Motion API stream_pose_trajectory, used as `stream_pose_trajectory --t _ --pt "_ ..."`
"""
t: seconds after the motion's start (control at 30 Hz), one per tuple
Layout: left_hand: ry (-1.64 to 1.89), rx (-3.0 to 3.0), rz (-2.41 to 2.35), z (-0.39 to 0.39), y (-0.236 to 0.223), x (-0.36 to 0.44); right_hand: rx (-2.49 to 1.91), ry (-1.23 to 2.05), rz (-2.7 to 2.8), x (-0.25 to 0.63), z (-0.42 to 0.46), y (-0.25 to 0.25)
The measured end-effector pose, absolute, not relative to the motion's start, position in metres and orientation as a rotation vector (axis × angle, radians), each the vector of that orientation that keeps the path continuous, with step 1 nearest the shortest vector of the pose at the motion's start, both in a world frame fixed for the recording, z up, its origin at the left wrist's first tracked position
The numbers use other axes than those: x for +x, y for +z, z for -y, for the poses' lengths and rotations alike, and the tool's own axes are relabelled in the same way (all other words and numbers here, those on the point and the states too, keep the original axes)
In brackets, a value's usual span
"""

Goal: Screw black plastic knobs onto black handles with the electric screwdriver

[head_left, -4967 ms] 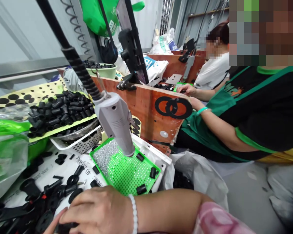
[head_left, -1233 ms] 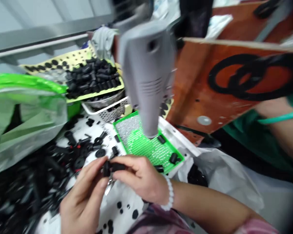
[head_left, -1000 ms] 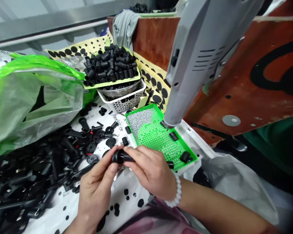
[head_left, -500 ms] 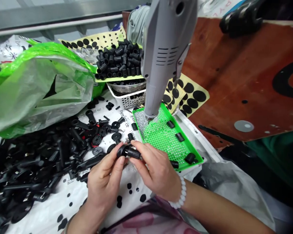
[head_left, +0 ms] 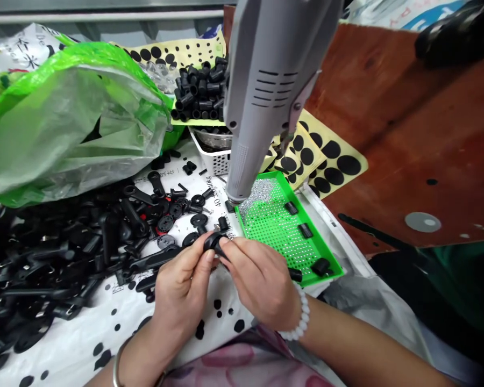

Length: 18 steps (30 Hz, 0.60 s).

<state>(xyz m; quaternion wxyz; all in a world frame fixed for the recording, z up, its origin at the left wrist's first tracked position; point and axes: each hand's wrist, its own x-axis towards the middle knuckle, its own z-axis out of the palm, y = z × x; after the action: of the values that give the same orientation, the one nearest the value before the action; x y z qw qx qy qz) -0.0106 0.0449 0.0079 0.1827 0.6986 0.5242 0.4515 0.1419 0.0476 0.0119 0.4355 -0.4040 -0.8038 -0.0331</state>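
Both my hands meet over a white printed sheet (head_left: 105,344) and pinch a small black rubber part (head_left: 214,243). My left hand (head_left: 183,285) holds it from below, and the fingers of my right hand (head_left: 262,282) cover its far end. A white beaded bracelet circles my right wrist. To the right lies a green perforated tray (head_left: 290,231) with silvery studs and several black pieces. Above the tray's corner hangs a grey handheld tool (head_left: 262,91), nozzle down, apart from my hands.
A heap of black plastic parts (head_left: 64,252) covers the left of the sheet. Behind stand a green-edged plastic bag (head_left: 68,123), black rubber cylinders (head_left: 199,91) and a white basket (head_left: 213,161). A wooden board (head_left: 403,107) rises on the right.
My hands have turned the black part, and my right fingers now cover more of it. The view has shifted, so the grey tool looks larger and the tray sits further right.
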Motion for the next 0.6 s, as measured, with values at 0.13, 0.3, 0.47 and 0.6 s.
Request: stream_pose_trajectory --t 0.13,0.3,0.47,0.6 --pt "1.298 1.940 -1.464 -0.045 0.007 -0.012 -1.001 0.107 1.912 0.140 -0.050 0.011" --pt "1.267 1.878 -1.427 -0.048 0.011 -0.017 -1.072 0.201 1.854 0.138 -0.051 0.008" --pt "1.268 1.492 -1.331 -0.050 0.019 -0.023 -1.016 0.335 1.854 0.140 -0.052 0.016" --pt "1.250 1.262 -1.134 -0.050 0.025 -0.024 -0.993 0.587 1.775 0.144 -0.053 0.023"
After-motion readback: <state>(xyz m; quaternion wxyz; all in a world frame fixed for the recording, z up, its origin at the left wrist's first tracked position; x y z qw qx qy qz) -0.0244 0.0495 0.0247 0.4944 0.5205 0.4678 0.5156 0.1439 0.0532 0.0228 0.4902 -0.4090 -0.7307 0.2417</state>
